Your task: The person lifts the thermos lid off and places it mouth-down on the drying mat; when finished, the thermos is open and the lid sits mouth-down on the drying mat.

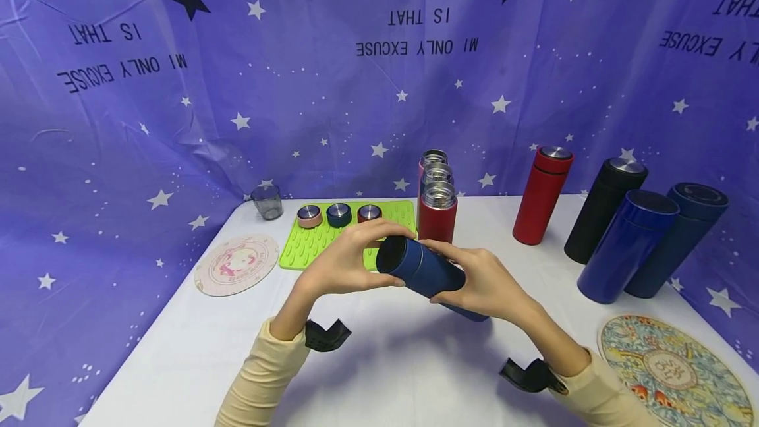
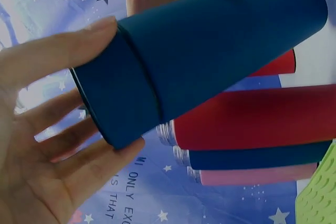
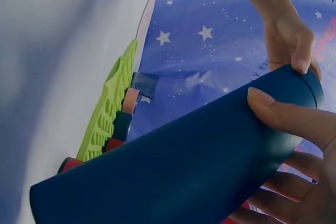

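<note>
A dark blue thermos flask [image 1: 437,274] is held tilted above the white table, its capped end toward the left. My left hand [image 1: 340,259] grips the cap [image 2: 113,95], thumb on one side and fingers on the other. Around the body, my right hand [image 1: 489,282] holds with thumb and fingers. In the left wrist view the cap sits on the body with a thin seam between them. Just behind stand three lidless flasks in a row: red [image 1: 437,223], blue [image 2: 252,160] and pink [image 2: 257,175].
Pink, blue and red lids [image 1: 339,216] sit on a green mat [image 1: 308,252]. Left of it are a dark glass [image 1: 268,204] and a pink round mat [image 1: 228,275]. Several capped flasks [image 1: 539,206] stand at right, behind a patterned round mat [image 1: 705,381].
</note>
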Available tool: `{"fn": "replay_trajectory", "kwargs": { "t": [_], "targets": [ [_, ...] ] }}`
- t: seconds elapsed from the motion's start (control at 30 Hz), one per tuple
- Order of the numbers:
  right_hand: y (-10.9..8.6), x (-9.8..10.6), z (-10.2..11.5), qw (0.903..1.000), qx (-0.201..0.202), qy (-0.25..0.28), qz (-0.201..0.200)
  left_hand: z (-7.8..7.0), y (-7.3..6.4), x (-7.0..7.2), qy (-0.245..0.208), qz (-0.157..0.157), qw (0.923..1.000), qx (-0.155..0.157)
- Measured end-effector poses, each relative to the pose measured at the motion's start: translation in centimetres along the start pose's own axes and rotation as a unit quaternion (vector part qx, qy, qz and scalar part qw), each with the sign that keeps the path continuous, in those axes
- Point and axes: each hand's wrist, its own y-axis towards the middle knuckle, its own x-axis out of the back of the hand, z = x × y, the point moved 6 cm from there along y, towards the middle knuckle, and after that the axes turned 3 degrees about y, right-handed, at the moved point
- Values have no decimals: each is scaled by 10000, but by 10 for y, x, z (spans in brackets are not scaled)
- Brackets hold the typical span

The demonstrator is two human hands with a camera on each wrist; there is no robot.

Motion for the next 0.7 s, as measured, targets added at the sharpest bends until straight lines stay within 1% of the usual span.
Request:
{"fn": "replay_trajectory", "kwargs": {
  "t": [0.1, 0.17, 0.3, 0.4, 0.53, 0.6, 0.7],
  "targets": [
    [1, -2, 0, 9996, 27, 295, -32, -3, -1, 3, 218, -118, 9994, -237],
    [1, -3, -2, 9979, -13, 641, -84, -5, -1, 6, 321, -243, 9984, -404],
    [3, -3, -7, 9891, -317, 1438, 9, -11, 0, 11, 288, -420, 9968, -620],
    [2, -1, -10, 9824, -503, 1788, 182, -14, 1, 12, 175, -381, 9970, -658],
    [1, -1, -11, 9784, -586, 1955, 321, -13, 1, 9, 25, -212, 9985, -499],
    [1, -1, -10, 9797, -634, 1876, 315, -10, 0, 8, -37, -150, 9991, -404],
    [0, 1, -9, 9850, -633, 1589, 235, -6, -1, 6, -58, -148, 9992, -364]
  ]
}}
